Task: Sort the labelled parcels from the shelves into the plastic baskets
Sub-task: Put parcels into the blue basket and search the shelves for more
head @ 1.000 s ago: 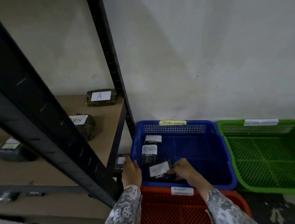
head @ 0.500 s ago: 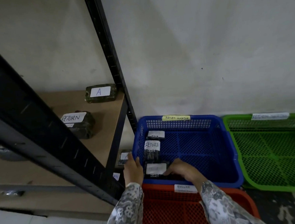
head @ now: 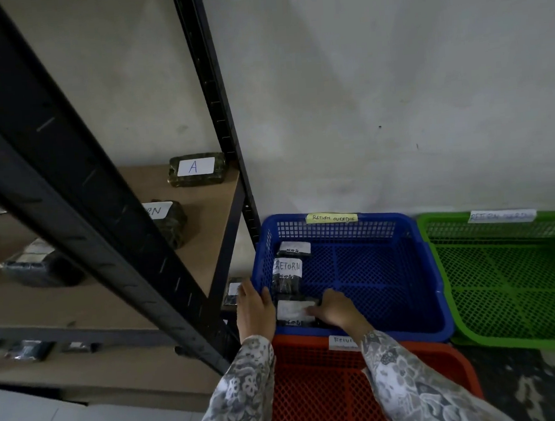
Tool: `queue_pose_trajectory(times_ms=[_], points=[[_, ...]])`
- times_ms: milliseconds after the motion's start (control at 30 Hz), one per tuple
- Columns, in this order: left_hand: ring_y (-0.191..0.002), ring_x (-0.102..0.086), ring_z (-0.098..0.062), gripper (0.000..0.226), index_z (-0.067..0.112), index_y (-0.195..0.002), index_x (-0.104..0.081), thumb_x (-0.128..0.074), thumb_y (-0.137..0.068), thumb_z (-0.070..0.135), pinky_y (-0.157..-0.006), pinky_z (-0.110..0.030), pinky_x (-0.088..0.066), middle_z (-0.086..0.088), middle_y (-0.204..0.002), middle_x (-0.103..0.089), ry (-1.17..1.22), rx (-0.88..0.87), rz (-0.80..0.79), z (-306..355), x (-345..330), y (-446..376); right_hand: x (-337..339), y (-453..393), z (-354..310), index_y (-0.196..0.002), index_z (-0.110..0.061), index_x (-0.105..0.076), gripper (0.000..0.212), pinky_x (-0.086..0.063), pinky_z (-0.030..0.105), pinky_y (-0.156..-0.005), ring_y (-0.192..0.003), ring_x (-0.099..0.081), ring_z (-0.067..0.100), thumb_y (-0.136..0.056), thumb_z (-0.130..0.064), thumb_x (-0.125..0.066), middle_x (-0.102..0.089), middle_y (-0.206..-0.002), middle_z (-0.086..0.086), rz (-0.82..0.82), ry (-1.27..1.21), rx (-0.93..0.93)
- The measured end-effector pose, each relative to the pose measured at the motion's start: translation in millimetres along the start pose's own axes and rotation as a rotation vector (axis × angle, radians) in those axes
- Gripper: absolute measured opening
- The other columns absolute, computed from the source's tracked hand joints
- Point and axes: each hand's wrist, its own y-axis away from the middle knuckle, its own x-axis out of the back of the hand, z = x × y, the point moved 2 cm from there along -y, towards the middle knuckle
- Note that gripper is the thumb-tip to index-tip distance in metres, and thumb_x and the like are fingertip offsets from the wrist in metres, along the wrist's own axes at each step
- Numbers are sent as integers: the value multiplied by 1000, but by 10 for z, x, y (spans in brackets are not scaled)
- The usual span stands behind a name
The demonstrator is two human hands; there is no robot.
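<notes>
Shelf board (head: 210, 215), brown, in a black metal frame (head: 215, 115). On it: dark parcel labelled "A" (head: 196, 169) at the back right corner; dark parcel with a label ending "RN" (head: 170, 222) nearer the front, partly behind the frame's diagonal post; grey wrapped parcel (head: 38, 265) further left.

Lower shelf (head: 83, 375): several small packets (head: 28, 350) along its left part, blurred.

Floor (head: 532, 386), dark, mottled. On it: blue basket (head: 424, 285) tagged "RETURN OVERDUE", just beside the shelf frame; green basket (head: 521, 284) touching its right side; red basket (head: 317, 400) in front of the blue one.
</notes>
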Motion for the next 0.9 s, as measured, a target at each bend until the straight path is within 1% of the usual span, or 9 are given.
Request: queue_pose_trajectory(times_ms=[167,233,300,367,567,667,733,800,900], points=[[-141,-21,-27,54,7,-146,-23,-39,-97,26,-115,-39,-11,-12,-152,-24,-312,-280,34,41,5,216,96,282,75,-68,-19,-37,41,-40,32,-53,-63,-48,18,-93,-49,-47,-41,-68,-2,188,97,73],[-142,-20,-24,55,8,-146,-25,-28,-97,34,-116,-38,-6,-9,-153,-25,-392,-397,4,46,11,376,135,444,86,-91,-14,-53,35,-46,36,-75,-96,-57,26,-95,-48,-44,-54,-86,1,269,152,137],[-139,-30,-24,60,8,-141,-36,-20,-92,38,-113,-40,-13,-8,-148,-35,-437,-486,-42,44,50,554,142,617,113,-129,-8,-47,51,-38,39,-100,-128,-41,27,-97,-47,-39,-51,-129,8,328,223,168],[-127,-48,-21,55,11,-129,-54,-26,-90,38,-106,-41,-34,-6,-135,-53,-540,-584,-84,17,83,711,95,831,148,-143,-9,-33,59,-28,38,-111,-139,-28,24,-98,-47,-35,-34,-149,8,395,267,210],[-109,-62,-18,52,14,-109,-69,-30,-88,43,-90,-37,-51,-3,-115,-67,-716,-825,-149,-107,457,1215,-234,1536,148,-150,-13,-19,70,-12,37,-118,-147,-9,20,-95,-57,-20,-13,-159,6,491,360,269],[-109,-62,-18,53,14,-108,-70,-31,-88,45,-90,-38,-51,-3,-116,-67,-764,-859,-137,-296,781,1480,-506,1921,38,-151,-14,-13,116,-10,40,-118,-148,-6,23,-63,-78,27,-9,-159,8,505,430,272],[-110,-62,-19,54,14,-109,-69,-31,-88,46,-90,-40,-50,-4,-116,-67,-777,-860,-123,-493,1047,1668,-743,2138,-63,-152,-15,-8,133,-9,41,-118,-148,-2,23,-46,-79,40,-4,-160,8,502,464,262],[-110,-62,-20,55,13,-110,-68,-30,-88,46,-90,-41,-50,-4,-116,-67,-783,-860,-75,-721,1367,1853,-996,2399,-251,-152,-16,-7,130,-8,41,-118,-148,0,22,-47,-79,38,-1,-160,7,499,457,278],[-110,-61,-22,57,10,-114,-65,-29,-89,46,-90,-41,-50,-7,-117,-66,-759,-801,-22,-1064,1927,2082,-1420,2798,-641,-152,-17,-6,92,-5,41,-118,-148,4,21,-78,-71,8,2,-160,6,471,429,340]])
